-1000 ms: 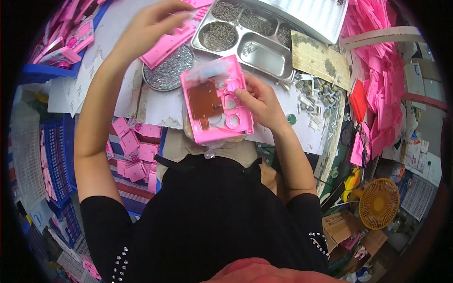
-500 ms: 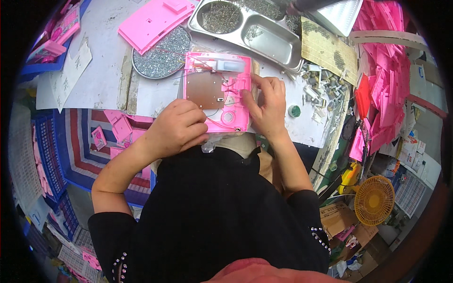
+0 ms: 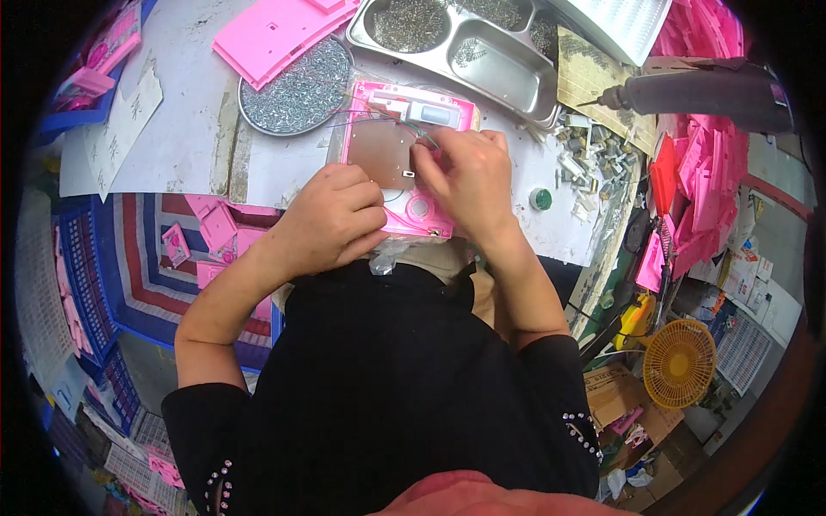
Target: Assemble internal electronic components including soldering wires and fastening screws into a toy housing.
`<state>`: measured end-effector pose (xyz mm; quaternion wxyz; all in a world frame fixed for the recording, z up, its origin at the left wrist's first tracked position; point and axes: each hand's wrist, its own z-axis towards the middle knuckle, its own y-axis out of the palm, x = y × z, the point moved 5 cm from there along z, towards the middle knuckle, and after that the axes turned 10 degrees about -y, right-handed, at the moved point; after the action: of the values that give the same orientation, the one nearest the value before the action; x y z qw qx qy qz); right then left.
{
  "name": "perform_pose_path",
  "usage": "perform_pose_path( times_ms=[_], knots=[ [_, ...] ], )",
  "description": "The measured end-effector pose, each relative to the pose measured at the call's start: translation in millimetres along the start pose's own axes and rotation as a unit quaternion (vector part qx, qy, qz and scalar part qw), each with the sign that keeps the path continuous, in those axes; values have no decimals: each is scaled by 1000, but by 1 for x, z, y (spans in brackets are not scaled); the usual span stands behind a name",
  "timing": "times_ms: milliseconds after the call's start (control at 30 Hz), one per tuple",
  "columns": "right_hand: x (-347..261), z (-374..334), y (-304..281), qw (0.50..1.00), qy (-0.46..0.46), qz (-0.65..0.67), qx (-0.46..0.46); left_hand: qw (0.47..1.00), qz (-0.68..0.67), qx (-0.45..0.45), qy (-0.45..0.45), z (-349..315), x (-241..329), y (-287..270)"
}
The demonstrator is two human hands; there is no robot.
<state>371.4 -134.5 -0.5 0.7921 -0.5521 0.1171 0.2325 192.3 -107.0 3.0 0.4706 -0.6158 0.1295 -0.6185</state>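
In front of me lies an open pink plastic housing [image 3: 467, 113] with a brown circuit board [image 3: 379, 161] inside. Near its far edge sits a long white-and-grey part [image 3: 422, 112]; a round ring-shaped seat [image 3: 419, 206] is at the near side. My left hand [image 3: 340, 215] is closed, fingers curled at the housing's near left corner. Over the board's right edge, my right hand [image 3: 473, 176] is closed, thumb and fingers pinched together at thin wires [image 3: 404, 123]. The fingertips partly hide what is between them.
A round dish of screws [image 3: 292, 95] and a pink panel [image 3: 275, 39] lie far left. Behind stands a metal tray [image 3: 503, 73] with small springs. Small metal parts [image 3: 585, 163] and a green-topped container [image 3: 540, 199] lie right. A dark screwdriver-like tool [image 3: 697, 99] hangs upper right.
My right hand has moved left from the housing's right edge to the wires by the board. The housing has shifted slightly and turned. The dark hanging tool has swung into view at upper right.
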Motion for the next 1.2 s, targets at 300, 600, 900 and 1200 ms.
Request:
perform_pose_path(
  times_ms=[300,600,900,1200],
  knots=[
    [-48,-50,-42,947,-184,253,-72,997,18,69,-7,0,30,15],
    [-33,-49,-16,981,-140,59,-117,992,9,125,-10,-22,14,2],
    [-76,-34,16,982,-153,65,-89,982,5,81,-170,-90,-21,7],
    [-86,-27,30,985,-146,43,-77,985,0,-84,-152,-101,-7,56]
  ],
)
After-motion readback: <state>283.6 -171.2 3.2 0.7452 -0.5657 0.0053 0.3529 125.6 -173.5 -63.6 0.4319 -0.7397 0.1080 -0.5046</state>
